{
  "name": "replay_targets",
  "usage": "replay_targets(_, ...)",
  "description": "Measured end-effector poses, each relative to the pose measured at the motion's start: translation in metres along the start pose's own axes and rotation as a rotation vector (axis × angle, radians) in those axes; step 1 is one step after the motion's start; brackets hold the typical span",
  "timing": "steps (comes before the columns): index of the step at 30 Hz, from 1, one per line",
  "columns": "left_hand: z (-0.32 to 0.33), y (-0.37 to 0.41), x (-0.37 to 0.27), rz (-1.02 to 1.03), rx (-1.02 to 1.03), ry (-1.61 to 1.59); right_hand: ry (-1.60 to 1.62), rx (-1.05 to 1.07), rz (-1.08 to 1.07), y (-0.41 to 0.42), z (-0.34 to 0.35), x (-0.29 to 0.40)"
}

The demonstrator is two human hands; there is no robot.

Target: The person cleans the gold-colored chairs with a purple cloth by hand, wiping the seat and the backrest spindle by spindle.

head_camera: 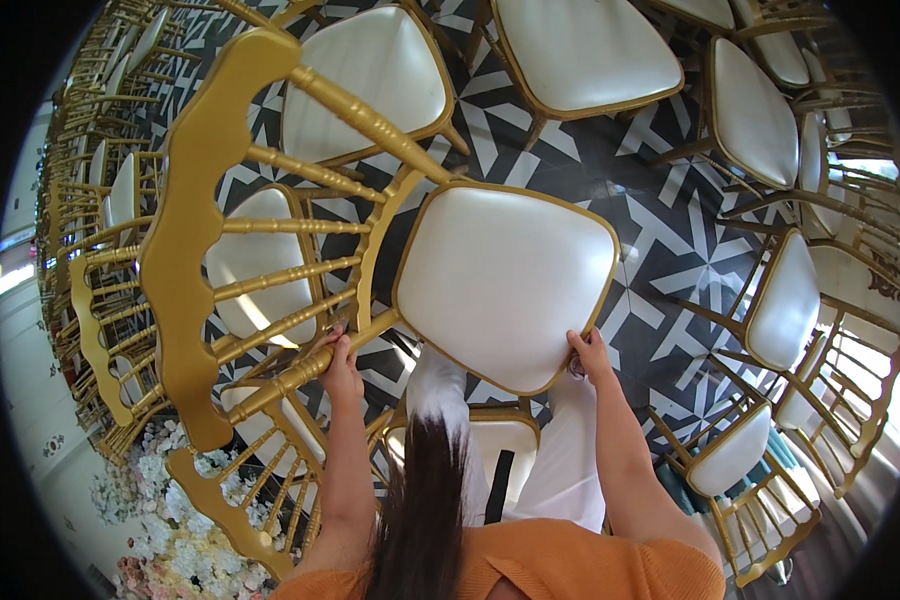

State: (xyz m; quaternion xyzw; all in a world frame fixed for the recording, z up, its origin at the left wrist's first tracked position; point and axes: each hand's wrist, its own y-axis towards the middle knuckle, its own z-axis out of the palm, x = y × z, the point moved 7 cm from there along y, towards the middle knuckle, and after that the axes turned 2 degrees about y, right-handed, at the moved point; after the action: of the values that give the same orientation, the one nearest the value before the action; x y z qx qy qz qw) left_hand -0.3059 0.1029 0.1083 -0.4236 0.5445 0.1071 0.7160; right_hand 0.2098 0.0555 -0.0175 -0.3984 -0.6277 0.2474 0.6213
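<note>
A gold chiavari chair (510, 277) with a white padded seat is right in front of me, its spindled backrest (195, 225) towards the left. My left hand (341, 365) grips the near side post of that backrest. At the seat's near right corner, my right hand (591, 356) holds the gold rim, thumb on top and fingers hidden underneath. The chair's legs are mostly out of sight below the seat. My white-trousered legs show beneath its near edge, with another white chair seat (504, 450) between them.
More gold chairs with white seats stand all around, such as one at the far side (592, 52) and one at the right (784, 300). Pale artificial flowers (187, 525) lie at the lower left. The floor (570, 172) has black and white geometric tiles.
</note>
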Motion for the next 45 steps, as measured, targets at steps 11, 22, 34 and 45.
replay_targets(11, -0.098, 0.019, -0.034, 0.027, -0.262, 0.026, -0.122, 0.153, -0.170, 0.041, 0.108, 0.046)
replay_targets(22, -0.134, 0.038, -0.058, 0.069, -0.307, 0.031, -0.364, 0.304, -0.162, 0.081, 0.214, 0.129)
replay_targets(34, -0.165, 0.052, -0.002, -0.342, -0.368, 0.292, -0.003, -0.138, -0.254, 0.020, 0.128, 0.070)
replay_targets(45, 0.185, -0.160, 0.139, -0.502, 0.752, 0.964, 0.771, -0.856, 0.090, -0.087, -0.226, -0.105)
